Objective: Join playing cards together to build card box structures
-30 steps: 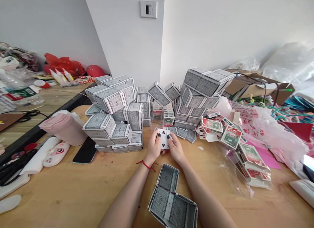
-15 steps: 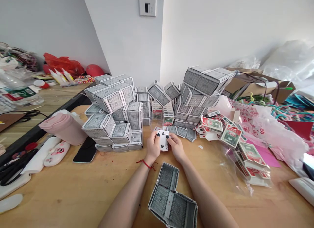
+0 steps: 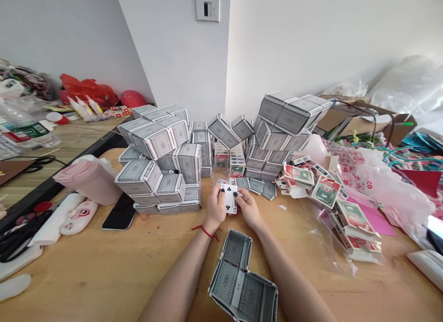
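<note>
Both hands hold a small stack of playing cards [image 3: 229,198] face up above the wooden table [image 3: 104,266]; its top card is a two of clubs. My left hand [image 3: 215,210], with a red string at the wrist, grips the stack's left edge. My right hand [image 3: 248,209] pinches its right side. An unfolded grey-patterned card box [image 3: 238,278] lies between my forearms near the front edge. Several loose cards [image 3: 256,186] lie face down just beyond my hands.
Grey-patterned boxes are piled at left [image 3: 157,160] and at centre right [image 3: 280,128]. Flat red-and-green card boxes [image 3: 328,193] spill at right beside plastic bags [image 3: 387,183]. A pink bottle [image 3: 88,179], a black phone [image 3: 120,213] and scissors [image 3: 17,239] lie at left.
My hands and the stack have drawn slightly closer together; the right hand has slid in over the stack's right edge. Nothing else has moved.
</note>
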Demonstrator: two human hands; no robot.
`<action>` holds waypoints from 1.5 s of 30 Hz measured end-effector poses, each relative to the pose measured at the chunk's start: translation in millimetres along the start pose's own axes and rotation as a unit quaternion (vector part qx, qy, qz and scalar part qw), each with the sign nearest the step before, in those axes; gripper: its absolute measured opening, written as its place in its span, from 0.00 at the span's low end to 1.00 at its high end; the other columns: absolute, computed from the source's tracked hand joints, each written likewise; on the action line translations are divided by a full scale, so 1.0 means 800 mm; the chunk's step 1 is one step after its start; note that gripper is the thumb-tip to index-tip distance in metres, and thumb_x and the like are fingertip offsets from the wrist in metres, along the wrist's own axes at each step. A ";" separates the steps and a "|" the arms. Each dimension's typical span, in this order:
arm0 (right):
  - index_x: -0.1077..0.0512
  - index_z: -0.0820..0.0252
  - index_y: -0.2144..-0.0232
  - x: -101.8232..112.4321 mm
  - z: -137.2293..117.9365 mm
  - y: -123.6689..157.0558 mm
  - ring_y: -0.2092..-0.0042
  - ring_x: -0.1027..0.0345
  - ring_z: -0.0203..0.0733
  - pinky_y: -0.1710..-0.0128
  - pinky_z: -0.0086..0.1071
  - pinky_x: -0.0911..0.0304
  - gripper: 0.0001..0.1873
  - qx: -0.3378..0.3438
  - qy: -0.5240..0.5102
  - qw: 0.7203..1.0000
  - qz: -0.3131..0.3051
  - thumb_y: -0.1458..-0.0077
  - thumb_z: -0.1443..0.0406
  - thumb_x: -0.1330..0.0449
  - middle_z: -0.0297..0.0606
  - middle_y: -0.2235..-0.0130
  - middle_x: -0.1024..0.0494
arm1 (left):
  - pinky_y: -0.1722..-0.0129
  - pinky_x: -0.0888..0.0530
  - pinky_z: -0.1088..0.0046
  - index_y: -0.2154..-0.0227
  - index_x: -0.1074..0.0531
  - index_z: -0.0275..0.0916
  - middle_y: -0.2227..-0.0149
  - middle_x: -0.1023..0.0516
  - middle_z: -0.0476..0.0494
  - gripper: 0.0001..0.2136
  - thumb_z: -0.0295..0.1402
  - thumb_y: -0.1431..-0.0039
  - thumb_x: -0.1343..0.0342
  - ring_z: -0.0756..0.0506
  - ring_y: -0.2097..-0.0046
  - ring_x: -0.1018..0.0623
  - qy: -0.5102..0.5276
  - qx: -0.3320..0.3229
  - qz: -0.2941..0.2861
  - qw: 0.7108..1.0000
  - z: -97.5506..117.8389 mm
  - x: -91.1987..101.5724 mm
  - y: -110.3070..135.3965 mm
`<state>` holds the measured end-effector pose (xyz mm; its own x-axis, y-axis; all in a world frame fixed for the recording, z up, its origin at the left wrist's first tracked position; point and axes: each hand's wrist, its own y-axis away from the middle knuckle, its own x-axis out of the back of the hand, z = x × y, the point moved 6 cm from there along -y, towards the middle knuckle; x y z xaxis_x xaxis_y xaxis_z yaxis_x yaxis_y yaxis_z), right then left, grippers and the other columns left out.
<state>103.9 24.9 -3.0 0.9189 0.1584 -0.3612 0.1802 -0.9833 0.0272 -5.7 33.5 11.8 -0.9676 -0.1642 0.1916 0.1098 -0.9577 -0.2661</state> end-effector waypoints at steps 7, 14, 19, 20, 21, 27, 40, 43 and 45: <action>0.39 0.54 0.56 -0.002 -0.006 0.001 0.78 0.37 0.34 0.82 0.27 0.39 0.20 -0.001 0.008 1.000 -0.003 0.52 0.57 0.44 0.30 0.76 0.30 | 0.76 0.37 0.77 0.73 0.36 0.36 0.76 0.32 0.49 0.07 0.29 0.45 0.58 0.51 0.75 0.33 0.002 0.003 -0.004 1.000 0.001 -0.001 0.000; 0.40 0.56 0.50 0.001 -0.003 -0.002 0.78 0.36 0.35 0.82 0.28 0.39 0.26 0.005 0.016 1.000 -0.010 0.52 0.57 0.44 0.33 0.73 0.28 | 0.64 0.31 0.73 0.60 0.32 0.36 0.61 0.27 0.43 0.13 0.27 0.46 0.58 0.47 0.62 0.28 0.027 -0.020 -0.013 0.999 0.005 -0.002 -0.002; 0.44 0.55 0.46 0.003 -0.001 -0.003 0.77 0.36 0.35 0.82 0.29 0.38 0.29 0.012 0.029 0.999 -0.016 0.50 0.57 0.45 0.34 0.71 0.28 | 0.61 0.30 0.71 0.54 0.34 0.36 0.56 0.28 0.41 0.16 0.28 0.45 0.59 0.46 0.58 0.28 0.028 -0.011 -0.028 0.999 -0.001 -0.005 -0.003; 0.45 0.55 0.46 0.004 -0.001 -0.003 0.77 0.36 0.35 0.82 0.29 0.38 0.30 0.012 0.033 0.999 -0.017 0.50 0.57 0.45 0.35 0.70 0.27 | 0.61 0.30 0.71 0.53 0.35 0.36 0.55 0.28 0.41 0.17 0.28 0.45 0.59 0.46 0.58 0.28 0.027 -0.010 -0.031 0.999 -0.002 -0.006 -0.003; 0.46 0.55 0.45 0.004 -0.001 -0.003 0.77 0.36 0.35 0.82 0.29 0.38 0.30 0.011 0.037 0.999 -0.016 0.50 0.57 0.46 0.35 0.70 0.27 | 0.61 0.30 0.71 0.52 0.36 0.36 0.55 0.28 0.41 0.18 0.28 0.45 0.59 0.46 0.58 0.28 0.027 -0.008 -0.035 0.999 -0.004 -0.006 -0.003; 0.50 0.54 0.43 0.007 -0.001 -0.001 0.76 0.37 0.34 0.81 0.29 0.37 0.32 0.014 0.065 0.998 -0.011 0.49 0.58 0.47 0.37 0.66 0.27 | 0.61 0.29 0.70 0.49 0.38 0.37 0.56 0.27 0.41 0.19 0.29 0.44 0.59 0.46 0.59 0.27 0.033 -0.013 -0.044 0.998 -0.009 -0.009 -0.003; 0.59 0.55 0.41 0.001 -0.005 0.002 0.79 0.36 0.34 0.79 0.31 0.37 0.35 0.019 0.107 0.992 -0.057 0.46 0.56 0.50 0.36 0.70 0.27 | 0.76 0.30 0.77 0.48 0.41 0.38 0.57 0.28 0.41 0.19 0.31 0.43 0.61 0.52 0.73 0.28 0.051 0.020 -0.071 0.996 -0.009 -0.013 -0.002; 0.59 0.55 0.41 -0.003 -0.007 0.003 0.79 0.36 0.35 0.78 0.32 0.36 0.35 0.021 0.101 0.992 -0.070 0.47 0.56 0.49 0.34 0.72 0.28 | 0.82 0.33 0.78 0.47 0.42 0.38 0.65 0.26 0.43 0.20 0.32 0.43 0.61 0.53 0.79 0.32 0.064 0.045 -0.075 0.994 -0.014 -0.014 -0.002; 0.58 0.53 0.41 -0.003 -0.007 0.003 0.79 0.37 0.35 0.78 0.32 0.36 0.36 0.019 0.092 0.994 -0.060 0.48 0.56 0.48 0.34 0.73 0.28 | 0.82 0.33 0.78 0.48 0.41 0.37 0.67 0.26 0.44 0.19 0.32 0.43 0.60 0.53 0.79 0.32 0.058 0.042 -0.059 0.996 -0.015 -0.012 -0.003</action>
<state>104.3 22.4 2.8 0.9409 0.2848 -0.1835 0.2817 -0.9585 -0.0430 0.6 39.9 -0.9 -0.9942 -0.0263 0.1042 0.0085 -0.9857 -0.1681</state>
